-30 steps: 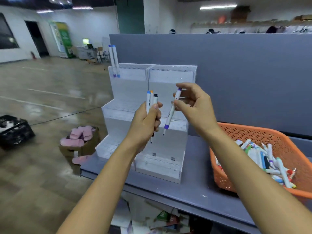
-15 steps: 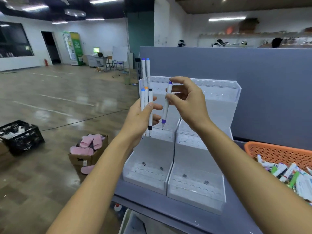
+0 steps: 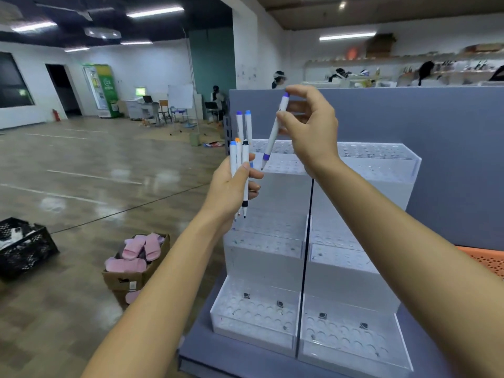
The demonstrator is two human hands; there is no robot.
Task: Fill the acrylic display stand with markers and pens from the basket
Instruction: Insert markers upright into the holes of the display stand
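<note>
At the bottom edge, the grey table carries the acrylic display stand, two stepped units side by side; the holes of its lowest tier, closest to the camera, hold no pens. Above that tier, the left hand is curled around three pens, capped blue, orange and black, and grips them upright in a bundle in front of the stand's left unit. Higher and slightly further off, the right hand pinches a purple-capped marker between thumb and fingertips. The marker is tilted, with its lower tip just above the holes of the top tier. At the far left corner of that tier, two markers stand upright next to each other. At the right edge, a strip of the orange basket shows beside the stand; its contents are out of view. A grey partition rises behind everything.
</note>
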